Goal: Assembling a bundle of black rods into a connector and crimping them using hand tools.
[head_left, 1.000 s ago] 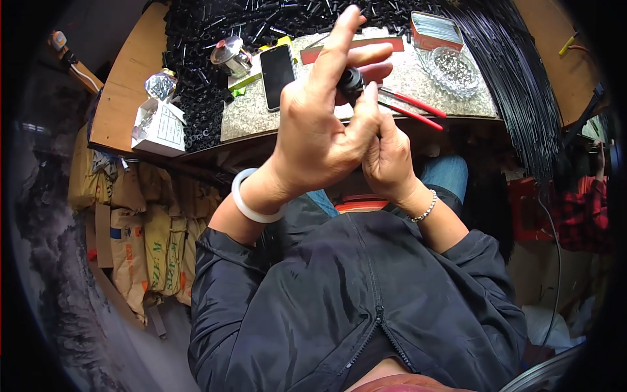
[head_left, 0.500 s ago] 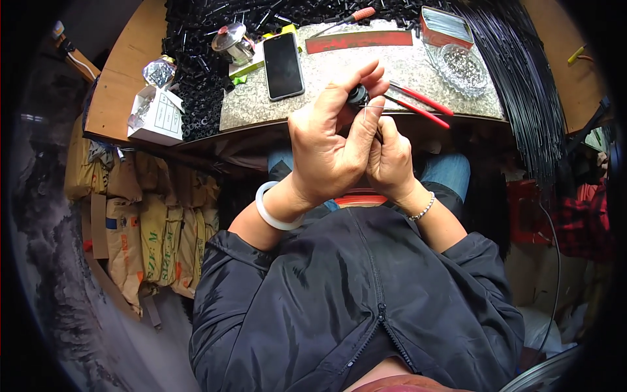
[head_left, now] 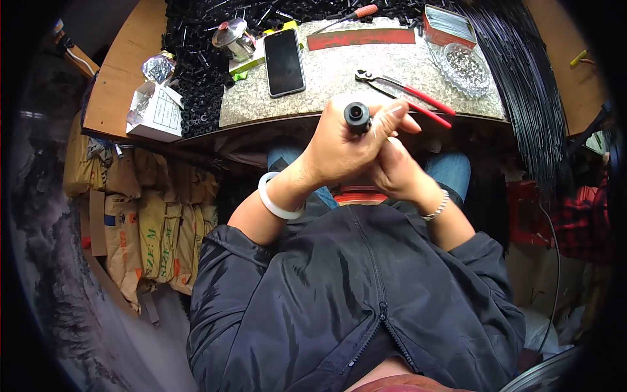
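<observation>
My left hand (head_left: 339, 149) is closed around a black round plastic piece (head_left: 356, 115) with a hole in its end, which points up. My right hand (head_left: 400, 171) is pressed against the left one, its fingers curled and partly hidden behind it. What lies between the right fingertips cannot be made out. Just beyond both hands, a pair of red-handled cutting pliers (head_left: 428, 99) lies on the speckled board (head_left: 251, 111) with its jaws apart.
A black phone (head_left: 284, 63), a red strip (head_left: 360, 39), a glass dish (head_left: 464, 67) and a red box of thin pins (head_left: 449, 27) sit on the board. Black small parts (head_left: 196, 78) heap at left and back; black rods (head_left: 516, 78) hang over the right edge. An orange-handled screwdriver (head_left: 366, 11) lies behind.
My left hand has turned and dropped slightly, so the black piece's end now faces up. My right hand has shifted a little right and down. The pliers' jaws have come into view.
</observation>
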### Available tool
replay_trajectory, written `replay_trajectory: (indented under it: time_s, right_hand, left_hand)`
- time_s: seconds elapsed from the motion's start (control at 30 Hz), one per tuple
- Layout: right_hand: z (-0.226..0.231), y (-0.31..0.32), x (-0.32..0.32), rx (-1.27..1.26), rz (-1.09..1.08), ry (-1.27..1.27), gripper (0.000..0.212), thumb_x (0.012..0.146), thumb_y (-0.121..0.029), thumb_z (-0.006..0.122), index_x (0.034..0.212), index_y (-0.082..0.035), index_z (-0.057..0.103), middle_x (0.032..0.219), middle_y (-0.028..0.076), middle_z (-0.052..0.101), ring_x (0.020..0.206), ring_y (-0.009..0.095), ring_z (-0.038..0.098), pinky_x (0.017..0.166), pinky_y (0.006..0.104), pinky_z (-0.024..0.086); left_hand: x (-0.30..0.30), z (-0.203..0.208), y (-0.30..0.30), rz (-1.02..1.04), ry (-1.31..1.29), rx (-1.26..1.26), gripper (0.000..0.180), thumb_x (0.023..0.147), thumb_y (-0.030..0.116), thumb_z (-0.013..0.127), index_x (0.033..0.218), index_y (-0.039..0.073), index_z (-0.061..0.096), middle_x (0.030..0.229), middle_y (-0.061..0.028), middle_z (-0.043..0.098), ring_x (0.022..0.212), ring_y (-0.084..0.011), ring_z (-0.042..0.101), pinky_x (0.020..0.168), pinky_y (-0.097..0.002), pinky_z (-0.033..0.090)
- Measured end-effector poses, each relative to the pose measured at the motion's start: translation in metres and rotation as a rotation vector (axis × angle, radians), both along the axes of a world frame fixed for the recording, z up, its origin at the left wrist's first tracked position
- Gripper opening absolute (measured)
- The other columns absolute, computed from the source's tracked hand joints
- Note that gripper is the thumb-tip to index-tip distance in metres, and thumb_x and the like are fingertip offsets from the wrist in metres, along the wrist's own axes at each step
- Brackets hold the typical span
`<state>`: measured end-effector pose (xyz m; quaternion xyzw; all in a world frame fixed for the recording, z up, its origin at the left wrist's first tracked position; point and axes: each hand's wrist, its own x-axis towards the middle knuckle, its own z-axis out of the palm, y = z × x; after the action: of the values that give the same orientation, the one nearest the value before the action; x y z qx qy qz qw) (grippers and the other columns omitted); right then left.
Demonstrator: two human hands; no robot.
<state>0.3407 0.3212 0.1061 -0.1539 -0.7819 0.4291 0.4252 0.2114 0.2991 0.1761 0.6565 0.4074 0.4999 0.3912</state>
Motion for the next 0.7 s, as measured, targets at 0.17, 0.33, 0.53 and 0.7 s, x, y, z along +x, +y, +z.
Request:
replay_trajectory:
  time_s: [0.17, 0.33, 0.53, 0.7]
  right_hand:
    - [0.046, 0.017, 0.039, 0.139, -0.37, -0.179, 0.053, 0.075, -0.017, 0.072, 0.121, -0.001, 0.051, 0.117, 0.015, 0.056, 0.109, 0.03, 0.053, 0.095, 0.0374, 0.04]
    - [0.078, 0.008, 0.018, 0.608, -0.49, -0.102, 0.028, 0.07, -0.014, 0.07, 0.095, -0.01, 0.059, 0.098, 0.009, 0.058, 0.087, 0.027, 0.051, 0.081, 0.0377, 0.035]
    - [0.024, 0.039, 0.046, 0.399, -0.563, -0.239, 0.019, 0.078, -0.01, 0.067, 0.088, -0.004, 0.052, 0.087, 0.012, 0.056, 0.08, 0.031, 0.054, 0.069, 0.0391, 0.045]
    - [-0.03, 0.083, 0.064, 0.643, -0.736, -0.625, 0.025, 0.08, -0.025, 0.065, 0.088, -0.003, 0.055, 0.093, 0.01, 0.055, 0.091, 0.028, 0.053, 0.077, 0.039, 0.044]
  left_hand:
    - [0.01, -0.005, 0.001, 0.245, -0.057, 0.014, 0.019, 0.091, 0.008, 0.052, 0.102, -0.003, 0.063, 0.083, -0.0121, 0.066, 0.075, -0.0132, 0.06, 0.07, -0.0265, 0.048]
    - [0.01, -0.02, 0.002, 0.31, -0.024, 0.18, 0.025, 0.094, 0.01, 0.049, 0.107, -0.007, 0.061, 0.09, -0.0119, 0.067, 0.08, -0.0126, 0.059, 0.073, -0.0276, 0.048]
    - [-0.014, -0.009, 0.008, 0.399, -0.243, -0.067, 0.034, 0.098, 0.021, 0.044, 0.111, -0.007, 0.058, 0.054, 0.0055, 0.043, 0.044, -0.0005, 0.036, 0.041, -0.0179, 0.027]
    - [-0.01, -0.011, 0.008, 0.417, -0.211, -0.021, 0.035, 0.098, 0.022, 0.045, 0.111, -0.008, 0.058, 0.052, 0.0073, 0.038, 0.042, 0.0005, 0.031, 0.039, -0.0176, 0.024]
